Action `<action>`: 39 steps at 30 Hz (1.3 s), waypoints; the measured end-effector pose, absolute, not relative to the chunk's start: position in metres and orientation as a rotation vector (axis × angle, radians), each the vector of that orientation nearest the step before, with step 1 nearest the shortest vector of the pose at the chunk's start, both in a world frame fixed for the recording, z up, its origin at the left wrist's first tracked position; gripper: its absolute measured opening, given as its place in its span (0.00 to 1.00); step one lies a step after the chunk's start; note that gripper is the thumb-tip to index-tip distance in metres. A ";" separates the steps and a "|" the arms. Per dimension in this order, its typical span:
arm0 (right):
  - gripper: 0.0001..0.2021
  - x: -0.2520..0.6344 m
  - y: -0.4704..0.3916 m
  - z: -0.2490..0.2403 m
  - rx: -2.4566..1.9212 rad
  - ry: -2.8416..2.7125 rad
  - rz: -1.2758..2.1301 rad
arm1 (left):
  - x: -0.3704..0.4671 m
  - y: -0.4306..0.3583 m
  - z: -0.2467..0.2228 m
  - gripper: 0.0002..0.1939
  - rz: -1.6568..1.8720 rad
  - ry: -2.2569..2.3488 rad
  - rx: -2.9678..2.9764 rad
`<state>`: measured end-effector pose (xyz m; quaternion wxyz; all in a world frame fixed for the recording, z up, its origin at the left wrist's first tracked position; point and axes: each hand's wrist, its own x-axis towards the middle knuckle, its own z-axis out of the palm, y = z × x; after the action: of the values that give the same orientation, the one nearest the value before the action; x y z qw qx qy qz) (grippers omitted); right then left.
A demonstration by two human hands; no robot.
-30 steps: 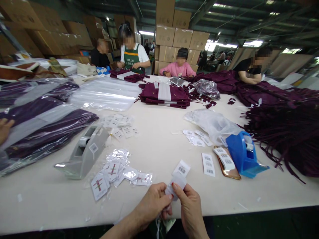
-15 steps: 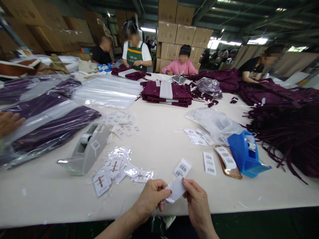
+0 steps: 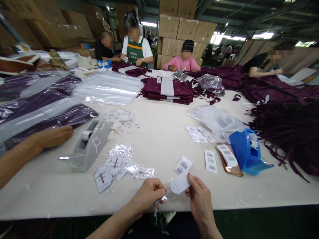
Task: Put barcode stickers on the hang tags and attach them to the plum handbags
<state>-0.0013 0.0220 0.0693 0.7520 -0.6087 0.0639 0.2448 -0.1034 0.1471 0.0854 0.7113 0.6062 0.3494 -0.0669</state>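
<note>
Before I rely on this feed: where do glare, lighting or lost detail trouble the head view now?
Head view: glare streaks the clear plastic sheets; head view, background: windows glow against a dark ceiling; head view, foreground: print on the white tag in the right hand is too small to read, though bars on the barcode label beyond it show.

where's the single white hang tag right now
In the head view, the white hang tag is low, just right of centre, pinched in the right hand, below a barcode label sheet.
</note>
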 end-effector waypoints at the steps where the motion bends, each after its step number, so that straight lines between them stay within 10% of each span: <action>1: 0.15 -0.001 0.022 0.070 -1.332 0.140 0.534 | -0.104 0.148 0.085 0.05 -0.167 0.772 1.359; 39: 0.26 0.030 0.027 0.062 -1.484 0.023 0.330 | -0.087 0.146 0.111 0.15 -0.164 0.636 2.608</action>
<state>0.0302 0.0268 0.0625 0.7248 -0.6725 0.0106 0.1496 -0.0870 0.1461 0.1109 0.2240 0.9451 0.2305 -0.0596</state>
